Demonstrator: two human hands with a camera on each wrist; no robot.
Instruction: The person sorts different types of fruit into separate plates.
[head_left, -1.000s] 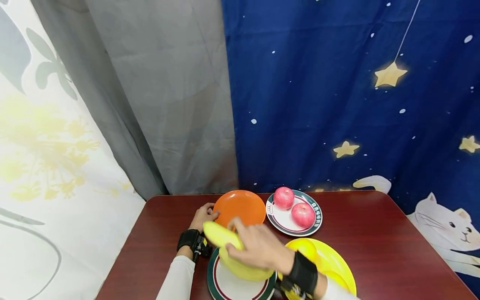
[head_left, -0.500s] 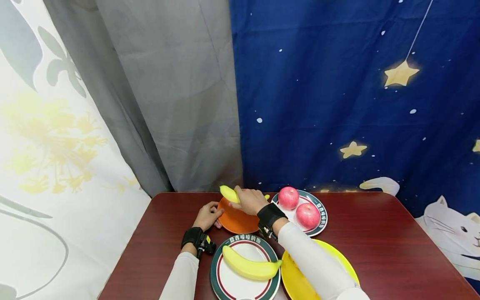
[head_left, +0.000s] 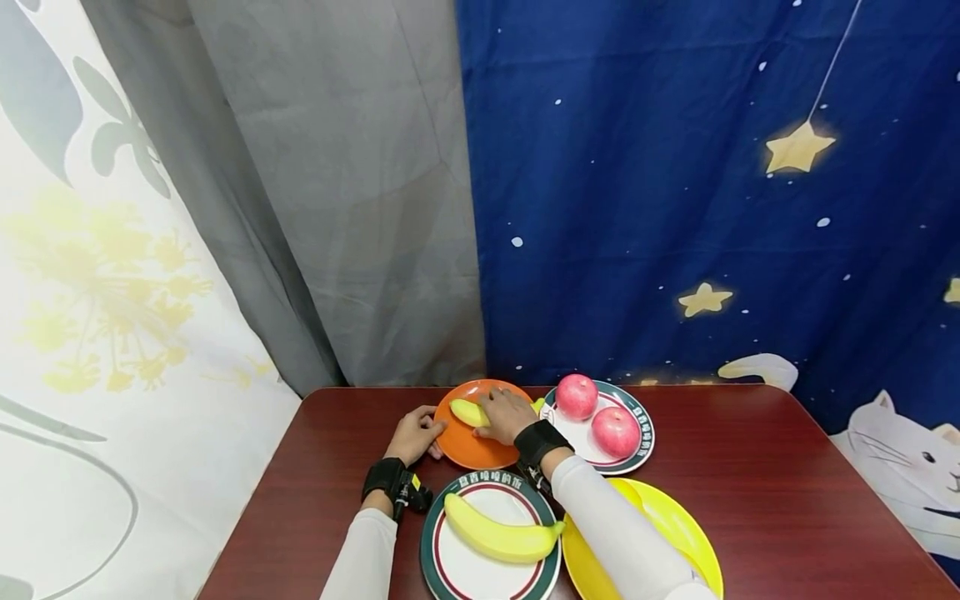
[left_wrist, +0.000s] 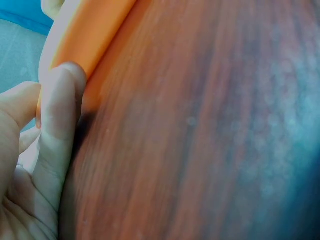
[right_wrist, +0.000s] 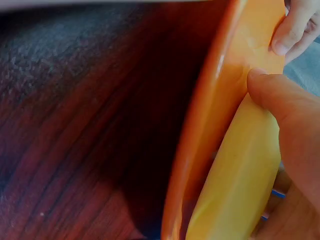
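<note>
An orange plate (head_left: 474, 452) stands at the back of the table. My left hand (head_left: 411, 435) pinches its left rim between thumb and fingers, as the left wrist view shows the thumb (left_wrist: 60, 107) over the edge. On that plate lies a yellow banana (head_left: 467, 412), which my right hand (head_left: 508, 417) grips from above. In the right wrist view the banana (right_wrist: 237, 170) lies along the orange plate's inside, with my thumb (right_wrist: 267, 92) against one side and the fingers partly hidden behind it.
A second banana (head_left: 502, 537) lies on a green-rimmed white plate (head_left: 459, 575) in front. At right is a yellow plate (head_left: 693, 542), partly under my right sleeve. Behind it, two pink apples (head_left: 617, 432) sit on another patterned plate (head_left: 557, 437). Curtains (head_left: 375, 250) hang behind the table.
My right hand has carried one banana from the front white plate up to the orange plate and lowered it there. The left hand stays at the orange plate's rim.
</note>
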